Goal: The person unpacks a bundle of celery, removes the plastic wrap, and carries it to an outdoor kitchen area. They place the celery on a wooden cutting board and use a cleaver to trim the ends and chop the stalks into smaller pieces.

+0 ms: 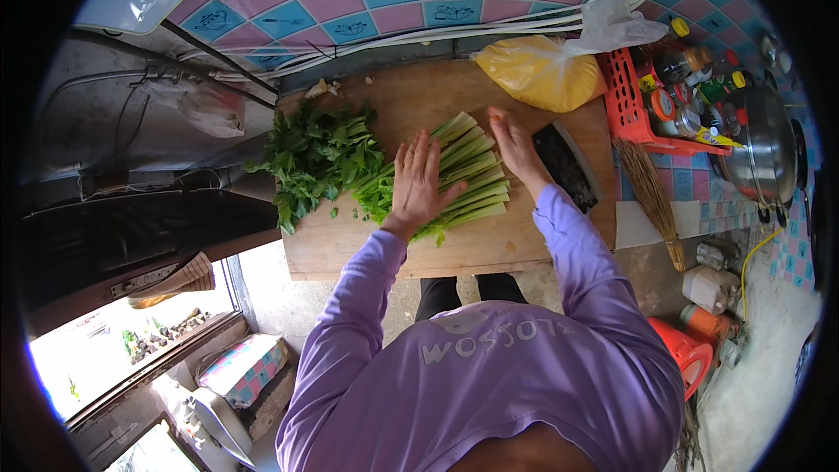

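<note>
A bunch of celery stalks (475, 174) lies on the wooden board (393, 265), cut ends pointing right. My left hand (419, 180) rests flat on the stalks, fingers extended and thumb apart. Beside the cut ends is my right hand (514, 144), palm turned toward them, with nothing visible in its grasp; whether it touches them I cannot tell. Leafy celery tops (321, 157) are piled at the board's left. A cleaver (567, 167) with a dark, wide blade lies right of my right hand.
A plastic bag of yellow grain or meal (544, 72) sits at the back. Right of it stands a red plastic basket (626, 95) of jars and bottles. A straw whisk (652, 203) and a metal pot (763, 144) are further right. Small scraps (324, 87) lie at the board's back left.
</note>
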A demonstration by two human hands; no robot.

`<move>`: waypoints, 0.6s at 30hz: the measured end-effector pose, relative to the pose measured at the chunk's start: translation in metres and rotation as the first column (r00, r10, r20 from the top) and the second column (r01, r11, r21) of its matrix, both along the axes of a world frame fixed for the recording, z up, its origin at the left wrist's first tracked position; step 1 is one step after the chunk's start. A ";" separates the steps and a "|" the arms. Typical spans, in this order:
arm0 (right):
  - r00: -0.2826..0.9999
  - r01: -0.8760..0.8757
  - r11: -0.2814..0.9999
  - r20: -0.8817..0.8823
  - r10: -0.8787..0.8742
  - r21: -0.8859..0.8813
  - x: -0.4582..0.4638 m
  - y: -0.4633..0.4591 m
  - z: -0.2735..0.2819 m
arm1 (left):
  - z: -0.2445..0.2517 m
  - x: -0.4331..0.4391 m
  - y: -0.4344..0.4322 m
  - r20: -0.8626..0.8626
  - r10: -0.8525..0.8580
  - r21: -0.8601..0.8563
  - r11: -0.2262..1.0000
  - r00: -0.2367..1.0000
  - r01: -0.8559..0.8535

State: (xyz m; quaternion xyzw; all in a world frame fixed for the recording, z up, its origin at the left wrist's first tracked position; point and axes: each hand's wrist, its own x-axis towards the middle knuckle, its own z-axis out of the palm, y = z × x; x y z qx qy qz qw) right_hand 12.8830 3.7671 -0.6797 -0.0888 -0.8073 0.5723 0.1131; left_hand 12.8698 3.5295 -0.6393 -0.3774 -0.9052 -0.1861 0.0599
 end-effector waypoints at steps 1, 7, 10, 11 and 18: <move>0.997 0.027 0.995 0.066 -0.034 0.096 0.010 0.009 0.001 | 0.010 0.011 -0.003 -0.045 -0.043 0.027 0.999 0.998 0.044; 0.826 0.038 0.996 0.558 -0.080 0.086 0.090 0.010 0.003 | -0.012 0.070 -0.022 0.053 -0.175 -0.096 0.979 0.983 0.180; 0.813 0.143 0.983 0.581 -0.049 -0.117 0.082 -0.010 0.020 | -0.019 0.054 -0.019 0.015 -0.105 -0.093 0.990 0.994 0.105; 0.846 0.177 0.972 0.529 -0.069 -0.156 0.074 -0.013 0.013 | -0.018 0.047 -0.014 0.018 -0.075 -0.080 0.994 0.997 0.076; 0.957 0.103 0.994 0.271 -0.106 0.025 0.068 0.010 -0.002 | -0.017 0.050 0.012 0.067 0.114 -0.075 0.991 0.991 -0.109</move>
